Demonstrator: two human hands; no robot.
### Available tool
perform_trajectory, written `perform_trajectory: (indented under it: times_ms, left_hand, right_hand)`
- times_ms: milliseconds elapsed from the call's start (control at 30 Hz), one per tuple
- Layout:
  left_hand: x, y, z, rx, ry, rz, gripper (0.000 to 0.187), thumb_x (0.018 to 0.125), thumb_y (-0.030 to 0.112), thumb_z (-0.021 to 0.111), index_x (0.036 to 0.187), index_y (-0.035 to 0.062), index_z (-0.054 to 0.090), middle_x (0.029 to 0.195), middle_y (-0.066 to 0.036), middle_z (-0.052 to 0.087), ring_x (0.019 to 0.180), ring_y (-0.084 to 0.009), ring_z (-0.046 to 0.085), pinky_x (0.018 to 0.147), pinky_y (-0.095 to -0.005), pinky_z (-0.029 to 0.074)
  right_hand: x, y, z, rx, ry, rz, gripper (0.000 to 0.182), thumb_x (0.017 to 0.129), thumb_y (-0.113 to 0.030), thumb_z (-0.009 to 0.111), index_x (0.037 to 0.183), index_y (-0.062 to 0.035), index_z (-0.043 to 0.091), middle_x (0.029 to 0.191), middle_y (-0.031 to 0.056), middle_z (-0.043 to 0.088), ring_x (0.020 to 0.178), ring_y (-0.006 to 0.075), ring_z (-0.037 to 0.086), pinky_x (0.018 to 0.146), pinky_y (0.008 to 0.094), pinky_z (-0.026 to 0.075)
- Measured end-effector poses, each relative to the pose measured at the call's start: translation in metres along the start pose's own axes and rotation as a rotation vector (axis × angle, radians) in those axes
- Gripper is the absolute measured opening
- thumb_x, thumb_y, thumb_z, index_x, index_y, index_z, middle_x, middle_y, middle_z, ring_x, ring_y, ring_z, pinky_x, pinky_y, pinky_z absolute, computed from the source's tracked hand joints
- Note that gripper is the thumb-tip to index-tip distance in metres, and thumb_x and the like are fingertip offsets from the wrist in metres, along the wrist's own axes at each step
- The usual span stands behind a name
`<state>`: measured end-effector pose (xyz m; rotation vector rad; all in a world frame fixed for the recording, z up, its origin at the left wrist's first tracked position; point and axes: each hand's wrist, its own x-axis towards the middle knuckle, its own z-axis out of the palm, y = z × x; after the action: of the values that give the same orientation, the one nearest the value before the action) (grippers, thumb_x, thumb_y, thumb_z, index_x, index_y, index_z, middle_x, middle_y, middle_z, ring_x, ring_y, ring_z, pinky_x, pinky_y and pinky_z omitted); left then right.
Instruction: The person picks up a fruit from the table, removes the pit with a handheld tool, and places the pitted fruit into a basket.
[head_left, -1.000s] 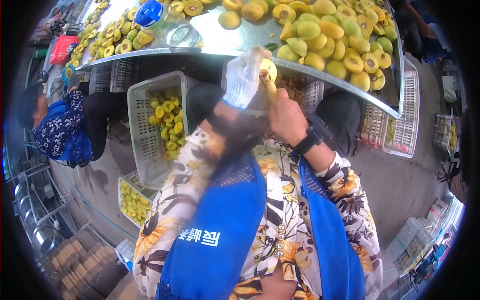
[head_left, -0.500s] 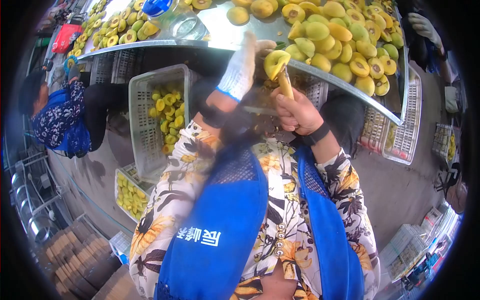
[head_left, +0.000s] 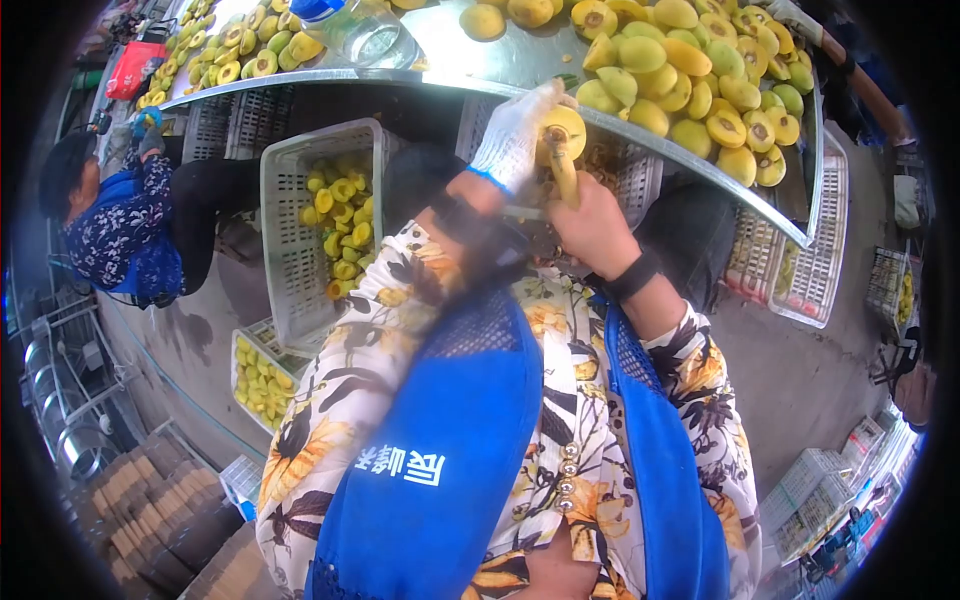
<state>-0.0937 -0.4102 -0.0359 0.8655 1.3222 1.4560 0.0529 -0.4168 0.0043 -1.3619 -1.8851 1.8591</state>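
Observation:
My left hand (head_left: 515, 130), in a white knit glove, is closed around the edge of a yellow peach half (head_left: 563, 122) just below the table's front edge. My bare right hand (head_left: 592, 222) grips a tool with a pale wooden handle (head_left: 565, 185). The tool's upper end meets the peach half; its tip is hard to make out. A heap of halved yellow peaches (head_left: 690, 80) lies on the metal table (head_left: 460, 65) beyond my hands, some with dark pits showing.
A white crate (head_left: 285, 240) of peach pieces stands left of my legs, with a smaller crate (head_left: 262, 375) behind it. A blue-capped clear bottle (head_left: 375, 40) is on the table. A co-worker (head_left: 125, 220) sits at the left; another person's arm (head_left: 860, 90) reaches in at the upper right.
My left hand has moved from beside the peach half onto it, fingers now closed around it. My right hand has turned slightly, keeping the tool. The co-worker's hand at upper right moved toward the heap.

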Motion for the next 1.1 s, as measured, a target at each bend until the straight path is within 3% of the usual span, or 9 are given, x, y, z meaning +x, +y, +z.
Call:
perform_trajectory:
  times_ms: [100,200,367,500,700,767,900,1000,1100]
  left_hand:
    - [-0.008,0.012,0.008,-0.653,0.035,-0.354,0.038,0.088,0.039,0.055,0.096,0.0018,0.059,0.073,-0.006,0.057,0.065,-0.0168,0.057,0.059,-0.0274,0.049]
    - [-0.008,0.008,0.008,-0.688,0.022,-0.364,0.038,0.088,0.041,0.054,0.098,0.0036,0.057,0.073,-0.008,0.057,0.062,-0.0198,0.058,0.054,-0.0317,0.050]
    - [-0.009,0.008,0.006,-0.199,0.120,0.065,0.037,0.089,0.041,0.054,0.094,0.0046,0.055,0.076,-0.009,0.057,0.058,-0.0213,0.057,0.047,-0.0346,0.049]
    - [-0.015,0.027,0.002,-0.453,0.086,-0.302,0.037,0.088,0.038,0.056,0.099,0.0032,0.055,0.075,-0.008,0.057,0.058,-0.0186,0.058,0.046,-0.0321,0.049]
    - [-0.017,0.021,0.013,-0.263,0.229,-0.228,0.032,0.087,0.033,0.057,0.091,0.0019,0.059,0.071,-0.006,0.058,0.055,-0.0156,0.056,0.045,-0.0310,0.048]
    - [-0.013,0.007,0.005,-0.077,0.105,-0.082,0.034,0.090,0.033,0.051,0.098,0.0009,0.057,0.077,-0.011,0.060,0.061,-0.0198,0.060,0.051,-0.0306,0.051]
    - [-0.003,-0.002,0.000,-0.365,0.001,-0.363,0.036,0.091,0.033,0.049,0.102,0.0000,0.056,0.080,-0.013,0.061,0.064,-0.0213,0.062,0.053,-0.0313,0.051]
    - [-0.010,0.003,0.003,-0.110,0.074,-0.149,0.036,0.091,0.034,0.049,0.099,-0.0001,0.056,0.079,-0.014,0.062,0.064,-0.0222,0.061,0.052,-0.0316,0.050]
    - [-0.009,0.003,0.001,-0.244,0.016,-0.200,0.036,0.090,0.035,0.049,0.096,0.0001,0.056,0.080,-0.014,0.063,0.064,-0.0225,0.061,0.053,-0.0310,0.050]
  right_hand:
    - [-0.007,-0.015,0.006,0.249,-0.079,0.126,0.013,0.082,-0.013,0.051,0.091,-0.0038,0.046,0.065,0.0042,0.047,0.043,0.0104,0.045,0.034,0.0259,0.036]
    - [-0.005,-0.014,0.006,0.315,-0.090,0.202,0.013,0.082,-0.012,0.050,0.092,-0.0043,0.046,0.063,0.0016,0.045,0.041,0.0075,0.040,0.033,0.0233,0.034]
    - [-0.002,-0.014,0.013,0.370,-0.062,0.172,0.012,0.082,-0.011,0.050,0.091,-0.0049,0.046,0.062,0.0019,0.045,0.042,0.0077,0.040,0.033,0.0232,0.034]
    - [-0.003,-0.013,0.031,0.493,-0.061,0.207,0.010,0.081,-0.010,0.051,0.089,-0.0056,0.045,0.062,0.0018,0.045,0.043,0.0072,0.039,0.033,0.0232,0.033]
    - [-0.006,-0.002,0.031,0.568,-0.073,0.253,0.010,0.081,-0.009,0.051,0.088,-0.0062,0.045,0.063,0.0025,0.046,0.042,0.0079,0.039,0.034,0.0242,0.033]
    - [-0.006,-0.001,0.031,0.517,-0.059,0.213,0.010,0.080,-0.008,0.051,0.088,-0.0064,0.045,0.064,0.0025,0.046,0.042,0.0080,0.038,0.034,0.0244,0.033]
    - [-0.011,-0.007,0.031,0.510,-0.068,0.225,0.010,0.080,-0.007,0.051,0.089,-0.0069,0.045,0.064,0.0019,0.046,0.040,0.0076,0.036,0.034,0.0243,0.032]
    - [-0.009,-0.002,0.023,0.774,-0.205,0.319,0.010,0.081,-0.005,0.050,0.090,-0.0068,0.046,0.064,0.0014,0.046,0.039,0.0073,0.036,0.033,0.0238,0.030]
    - [-0.008,0.001,0.020,0.898,-0.280,0.328,0.011,0.082,-0.004,0.051,0.091,-0.0071,0.046,0.064,0.0004,0.045,0.038,0.0065,0.036,0.033,0.0228,0.028]
